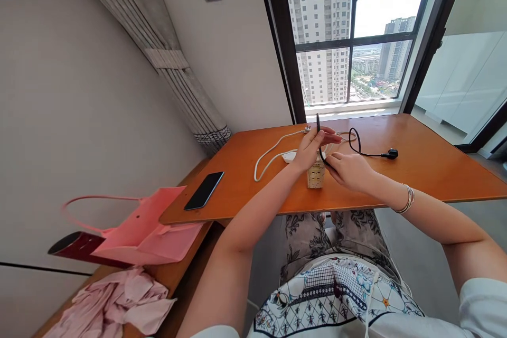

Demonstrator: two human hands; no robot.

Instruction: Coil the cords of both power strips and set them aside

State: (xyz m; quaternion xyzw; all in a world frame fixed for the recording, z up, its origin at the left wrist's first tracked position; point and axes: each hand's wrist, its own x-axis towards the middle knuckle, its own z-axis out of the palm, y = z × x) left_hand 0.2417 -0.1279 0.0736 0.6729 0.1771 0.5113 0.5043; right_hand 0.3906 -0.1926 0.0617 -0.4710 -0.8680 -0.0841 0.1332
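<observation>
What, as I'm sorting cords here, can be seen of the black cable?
The black cable is thin and rubbery-looking. The left hand pinches a folded part upright; the right hand grips it lower. A free loop arcs out, then the rest lies across the orange table, ending in a small black plug.

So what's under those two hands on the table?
A small beige box stands below the left hand and right hand, which pinch a black cable. The box's top and part of a white plug are covered.

Table point(435, 169) right of black cable point(368, 154) bare. Left: white cable point(269, 154), phone point(204, 190) block. Small box point(316, 175) sits between hands.
</observation>
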